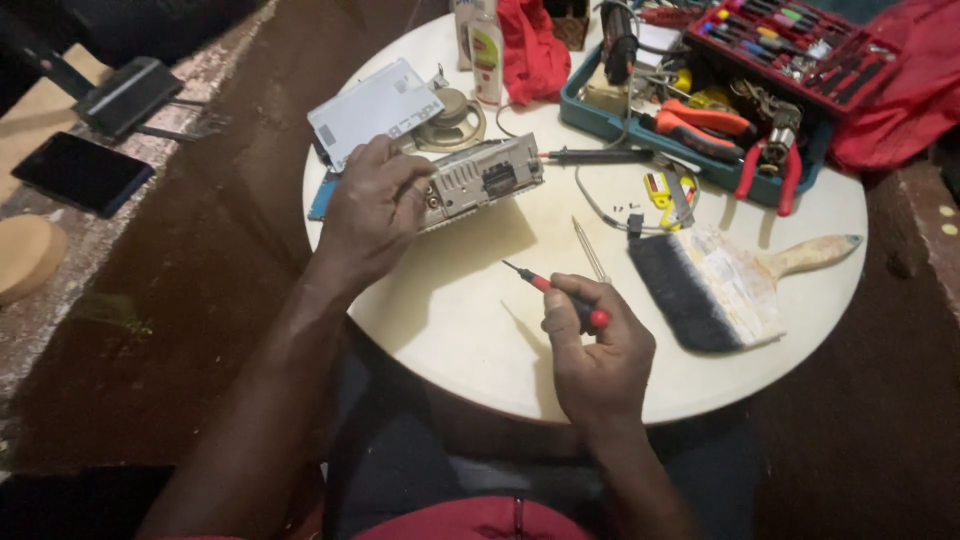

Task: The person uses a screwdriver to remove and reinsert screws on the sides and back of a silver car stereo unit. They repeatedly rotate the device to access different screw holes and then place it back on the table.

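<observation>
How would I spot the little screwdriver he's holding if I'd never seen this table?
Start at the round white table and find the wide paintbrush lying on its right side. Just left of the bristles, the right hand grips a small screwdriver. Its red handle and thin dark shaft, pointing up-left, set it apart from the bare metal rod lying beside it.
</observation>
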